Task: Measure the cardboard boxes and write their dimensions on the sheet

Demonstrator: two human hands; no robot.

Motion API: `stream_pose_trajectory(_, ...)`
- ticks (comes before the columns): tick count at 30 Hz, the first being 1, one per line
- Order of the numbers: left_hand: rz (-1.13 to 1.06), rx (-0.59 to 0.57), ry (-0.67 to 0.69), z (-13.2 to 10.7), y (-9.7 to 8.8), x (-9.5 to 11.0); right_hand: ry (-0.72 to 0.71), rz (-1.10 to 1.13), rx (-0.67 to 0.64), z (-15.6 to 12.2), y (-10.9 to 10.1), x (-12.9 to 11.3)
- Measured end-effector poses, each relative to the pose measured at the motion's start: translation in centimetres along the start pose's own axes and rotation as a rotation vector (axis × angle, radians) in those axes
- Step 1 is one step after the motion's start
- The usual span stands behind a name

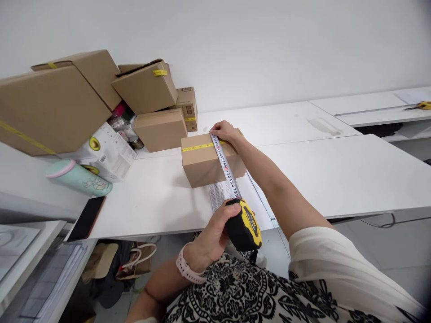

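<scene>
A small cardboard box (198, 159) with yellow tape along its top sits on the white table (151, 206). My left hand (213, 233) is closed around the black and yellow case of a tape measure (244, 226), near the table's front edge. From the case, the silver tape blade (225, 166) runs out across the box top to its far edge. There my right hand (225, 131) pinches the blade's end, fingers resting against the box. Printed papers (220, 195) lie partly under the box.
Larger cardboard boxes (144, 87) are stacked at the back left. Beside them are a white box with avocado pictures (114, 152), a mint green tumbler (79, 177) lying on its side and a phone (88, 217). Another tape measure (424, 105) lies at the far right.
</scene>
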State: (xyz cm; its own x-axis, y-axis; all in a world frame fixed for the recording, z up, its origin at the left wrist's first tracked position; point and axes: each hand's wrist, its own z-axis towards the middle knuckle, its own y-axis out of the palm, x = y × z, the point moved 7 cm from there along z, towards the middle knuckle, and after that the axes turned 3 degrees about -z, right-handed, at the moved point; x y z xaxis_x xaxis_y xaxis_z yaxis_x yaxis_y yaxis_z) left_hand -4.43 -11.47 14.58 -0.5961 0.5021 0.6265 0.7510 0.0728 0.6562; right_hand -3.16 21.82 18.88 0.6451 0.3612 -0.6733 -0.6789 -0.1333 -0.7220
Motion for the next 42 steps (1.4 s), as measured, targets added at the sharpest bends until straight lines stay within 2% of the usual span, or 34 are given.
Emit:
stream_pose_trajectory(14, -0.002, -0.027, -0.004, 0.1, 0.0, -0.2, -0.011, 0.065, 0.011, 0.2, 0.2, 0.3)
stream_pose_trajectory(17, 0.055, -0.017, 0.032, 0.0, -0.4, 0.3, -0.008, 0.207, 0.049, 0.6, 0.0, 0.8)
stream_pose_trajectory(20, 0.120, 0.000, 0.065, -0.2, -1.1, 1.0, -0.050, 0.373, 0.173, 0.2, -1.6, 0.6)
stream_pose_trajectory(23, 0.177, -0.012, 0.096, -0.4, -1.5, 1.8, -0.220, 0.424, 0.259, -2.6, -3.4, -1.7)
stream_pose_trajectory(26, 0.240, -0.041, 0.172, -0.4, -1.7, 2.8, -0.381, 0.390, 0.286, -8.4, -4.4, -5.1)
stream_pose_trajectory(28, 0.269, -0.040, 0.232, -0.5, -2.1, 3.4, -0.480, 0.390, 0.241, -12.9, -4.2, -7.0)
stream_pose_trajectory(30, 0.308, -0.027, 0.303, -0.6, -3.0, 4.1, -0.567, 0.405, 0.135, -16.8, -3.5, -7.6)
stream_pose_trajectory(31, 0.335, -0.019, 0.344, -0.7, -3.7, 4.4, -0.551, 0.427, 0.125, -18.1, -3.3, -6.8)
stream_pose_trajectory(32, 0.361, -0.002, 0.392, -0.8, -4.5, 4.8, -0.492, 0.460, 0.193, -19.0, -3.6, -5.2)
stream_pose_trajectory(33, 0.384, 0.033, 0.450, -0.9, -5.6, 5.3, -0.391, 0.494, 0.320, -19.6, -4.1, -2.7)
stream_pose_trajectory(35, 0.407, 0.167, 0.586, -0.9, -8.4, 6.5, -0.129, 0.537, 0.658, -20.5, -5.3, 3.4)
stream_pose_trajectory(36, 0.405, 0.255, 0.657, -0.9, -10.0, 7.2, -0.001, 0.537, 0.747, -20.7, -5.2, 6.3)
stream_pose_trajectory(37, 0.395, 0.338, 0.721, -0.7, -11.4, 7.9, 0.096, 0.529, 0.740, -20.4, -4.5, 8.6)
stream_pose_trajectory(39, 0.360, 0.433, 0.791, 0.2, -13.6, 9.2, 0.207, 0.549, 0.596, -19.4, -2.4, 11.7)
stream_pose_trajectory(42, 0.307, 0.399, 0.741, 2.6, -15.0, 10.6, 0.192, 0.622, 0.317, -18.0, 0.7, 12.2)
